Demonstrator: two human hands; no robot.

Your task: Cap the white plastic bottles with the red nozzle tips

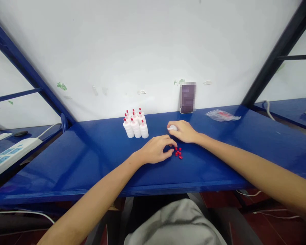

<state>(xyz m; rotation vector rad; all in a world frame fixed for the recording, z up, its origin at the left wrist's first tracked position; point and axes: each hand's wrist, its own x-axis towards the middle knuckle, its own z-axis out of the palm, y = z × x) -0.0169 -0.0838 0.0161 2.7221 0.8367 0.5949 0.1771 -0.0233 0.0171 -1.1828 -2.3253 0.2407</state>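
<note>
My left hand (158, 149) reaches over the table with thumb and index finger apart, their tips at the edge of a small group of red caps (180, 153). No cap shows between those fingertips. A white squeeze bottle (173, 128) is in my right hand (184, 131), tilted so that its bare white nozzle points left; the fingers cover most of its body. To the left, beyond my left hand, several white bottles (136, 130) with red-tipped nozzles stand upright in close rows.
A phone-like device (188, 98) leans on the white wall behind the blue table (97, 170). At the back right lies a clear plastic bag (222, 115) with something red in it. A white power strip (12, 154) is at the far left.
</note>
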